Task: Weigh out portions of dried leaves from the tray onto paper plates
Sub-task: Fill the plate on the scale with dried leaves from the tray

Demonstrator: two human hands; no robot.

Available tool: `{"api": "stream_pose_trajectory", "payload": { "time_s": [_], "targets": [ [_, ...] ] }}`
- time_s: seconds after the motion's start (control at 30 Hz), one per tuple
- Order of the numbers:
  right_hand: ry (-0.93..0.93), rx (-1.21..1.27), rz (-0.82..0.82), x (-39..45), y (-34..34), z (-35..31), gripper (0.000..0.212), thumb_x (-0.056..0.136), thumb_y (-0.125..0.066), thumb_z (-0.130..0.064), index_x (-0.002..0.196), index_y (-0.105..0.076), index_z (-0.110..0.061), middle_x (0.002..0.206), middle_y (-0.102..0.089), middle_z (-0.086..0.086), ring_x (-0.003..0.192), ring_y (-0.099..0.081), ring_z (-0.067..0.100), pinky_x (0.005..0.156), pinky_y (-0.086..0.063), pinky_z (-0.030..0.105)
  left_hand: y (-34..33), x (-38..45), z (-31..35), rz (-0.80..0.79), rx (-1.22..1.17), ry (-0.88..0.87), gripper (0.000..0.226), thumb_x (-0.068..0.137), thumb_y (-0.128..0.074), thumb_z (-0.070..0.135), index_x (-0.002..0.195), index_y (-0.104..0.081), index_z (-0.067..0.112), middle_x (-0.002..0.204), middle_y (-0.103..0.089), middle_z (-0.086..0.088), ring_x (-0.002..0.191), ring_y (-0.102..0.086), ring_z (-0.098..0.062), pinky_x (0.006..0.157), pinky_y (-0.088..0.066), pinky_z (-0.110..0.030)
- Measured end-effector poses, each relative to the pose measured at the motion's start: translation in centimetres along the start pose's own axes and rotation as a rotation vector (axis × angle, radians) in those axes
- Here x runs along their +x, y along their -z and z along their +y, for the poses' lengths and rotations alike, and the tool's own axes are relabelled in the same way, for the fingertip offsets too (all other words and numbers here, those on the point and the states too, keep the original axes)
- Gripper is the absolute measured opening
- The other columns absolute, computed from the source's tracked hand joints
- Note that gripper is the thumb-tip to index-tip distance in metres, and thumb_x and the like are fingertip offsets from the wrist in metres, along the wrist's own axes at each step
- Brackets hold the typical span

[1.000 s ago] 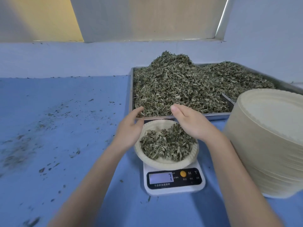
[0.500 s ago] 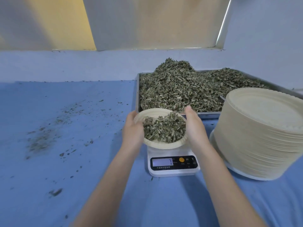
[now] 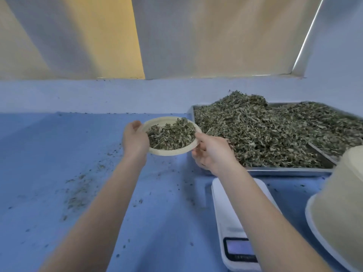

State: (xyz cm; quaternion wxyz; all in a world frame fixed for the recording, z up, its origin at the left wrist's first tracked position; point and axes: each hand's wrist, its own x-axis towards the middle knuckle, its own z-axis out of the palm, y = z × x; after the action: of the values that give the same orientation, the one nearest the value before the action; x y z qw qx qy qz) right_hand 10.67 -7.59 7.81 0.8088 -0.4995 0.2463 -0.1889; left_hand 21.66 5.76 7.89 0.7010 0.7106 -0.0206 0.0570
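The round cream paper plate [image 3: 172, 152] with a portion of dried green leaves [image 3: 171, 135] on it is held in the air over the blue desk [image 3: 59, 173], just to the left of the metal tray [image 3: 284, 170]. The left hand [image 3: 135, 139] grips the left rim of the plate, with the fingers curled around its edge. The right hand [image 3: 213, 152] pinches the right rim, the thumb on top near the leaves. The plate is a little tilted toward the camera.

The rectangular tray is full of loose dried leaves [image 3: 265, 130], heaped higher at the back. In front of it, the white digital kitchen scale [image 3: 229, 222] stands on the desk with nothing on its platform; the right forearm passes over it and its display cannot be read. A tall stack of cream paper plates [image 3: 341, 203] stands at the right edge. Small crumbs of leaf [image 3: 78, 191] lie scattered on the desk at the left.
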Motion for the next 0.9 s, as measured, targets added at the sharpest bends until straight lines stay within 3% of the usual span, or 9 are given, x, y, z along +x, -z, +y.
{"api": "stream_pose_trajectory", "payload": {
  "time_s": [0.17,0.3,0.33,0.47,0.57,0.67,0.73,0.8,0.9],
  "targets": [
    [-0.018,-0.002,0.073,6.5,-2.9,0.0,0.008,0.089,-0.061,0.000,0.082,-0.058,0.004,0.079,-0.056,0.015,0.057,-0.051,0.018,0.040,-0.046,0.018,-1.6,6.2,0.1,-0.060,-0.045,0.100,0.047,0.096,-0.043,0.011,0.142,-0.035,0.007,0.130,-0.048,-0.007,0.110,-0.050,-0.026,0.087,-0.041,-0.040],
    [-0.015,-0.059,0.167,12.6,-6.0,1.2,0.012,0.089,-0.059,0.002,0.079,-0.052,0.002,0.071,-0.054,0.013,0.045,-0.050,0.016,0.044,-0.047,0.021,-3.3,10.4,-0.8,-0.099,-0.338,0.328,0.010,0.097,-0.043,0.008,0.099,-0.052,0.005,0.101,-0.052,-0.015,0.089,-0.051,-0.027,0.081,-0.042,-0.038],
    [-0.020,-0.060,0.198,14.3,-6.8,1.8,0.015,0.089,-0.058,0.001,0.076,-0.050,0.000,0.069,-0.054,0.013,0.044,-0.051,0.016,0.047,-0.048,0.023,-3.9,11.1,-1.4,-0.129,-0.375,0.371,0.012,0.098,-0.042,0.008,0.091,-0.052,0.007,0.100,-0.050,-0.015,0.089,-0.048,-0.026,0.077,-0.040,-0.037],
    [-0.073,-0.020,0.319,20.6,-10.1,3.6,0.003,0.089,-0.055,0.002,0.087,-0.056,0.001,0.073,-0.059,0.013,0.045,-0.052,0.017,0.053,-0.048,0.029,-7.2,14.1,-4.4,-0.216,-0.378,0.464,0.007,0.099,-0.043,0.012,0.099,-0.048,0.007,0.109,-0.041,-0.015,0.083,-0.045,-0.026,0.069,-0.040,-0.033],
    [-0.106,0.007,0.395,25.0,-11.3,4.3,0.016,0.085,-0.052,0.009,0.097,-0.060,0.002,0.063,-0.055,0.012,0.053,-0.051,0.021,0.054,-0.046,0.029,-9.7,16.7,-6.4,-0.261,-0.314,0.462,0.011,0.098,-0.040,0.004,0.090,-0.048,0.003,0.096,-0.043,-0.012,0.083,-0.048,-0.028,0.072,-0.042,-0.034],
    [-0.153,0.091,0.457,29.1,-12.0,5.0,0.019,0.090,-0.043,0.008,0.096,-0.059,0.001,0.073,-0.056,0.015,0.052,-0.044,0.022,0.030,-0.035,0.020,-12.1,19.7,-8.1,-0.302,-0.349,0.460,0.024,0.092,-0.037,-0.010,0.073,-0.049,-0.002,0.082,-0.050,-0.015,0.075,-0.053,-0.027,0.073,-0.045,-0.035],
    [-0.168,0.116,0.440,31.1,-12.0,5.2,0.016,0.092,-0.041,0.005,0.084,-0.053,-0.001,0.065,-0.049,0.011,0.050,-0.040,0.019,0.027,-0.032,0.021,-13.5,21.4,-8.8,-0.313,-0.351,0.482,0.022,0.090,-0.033,-0.013,0.079,-0.050,-0.006,0.084,-0.054,-0.019,0.062,-0.062,-0.023,0.069,-0.047,-0.034],
    [-0.147,0.090,0.398,33.3,-11.8,5.3,0.024,0.094,-0.045,0.000,0.071,-0.045,-0.007,0.064,-0.043,0.003,0.051,-0.039,0.012,0.041,-0.038,0.023,-14.8,22.9,-9.2,-0.324,-0.314,0.486,0.024,0.088,-0.030,-0.013,0.076,-0.048,-0.002,0.072,-0.055,-0.016,0.038,-0.056,-0.014,0.057,-0.039,-0.028],
    [-0.143,0.151,0.282,36.1,-12.2,4.9,0.031,0.097,-0.045,-0.011,0.069,-0.034,-0.017,0.070,-0.040,-0.003,0.056,-0.041,0.008,0.044,-0.039,0.018,-16.5,24.8,-9.4,-0.375,-0.267,0.491,0.026,0.088,-0.029,-0.012,0.070,-0.040,0.003,0.061,-0.046,-0.011,0.042,-0.049,-0.021,0.053,-0.035,-0.029]
  ]
}}
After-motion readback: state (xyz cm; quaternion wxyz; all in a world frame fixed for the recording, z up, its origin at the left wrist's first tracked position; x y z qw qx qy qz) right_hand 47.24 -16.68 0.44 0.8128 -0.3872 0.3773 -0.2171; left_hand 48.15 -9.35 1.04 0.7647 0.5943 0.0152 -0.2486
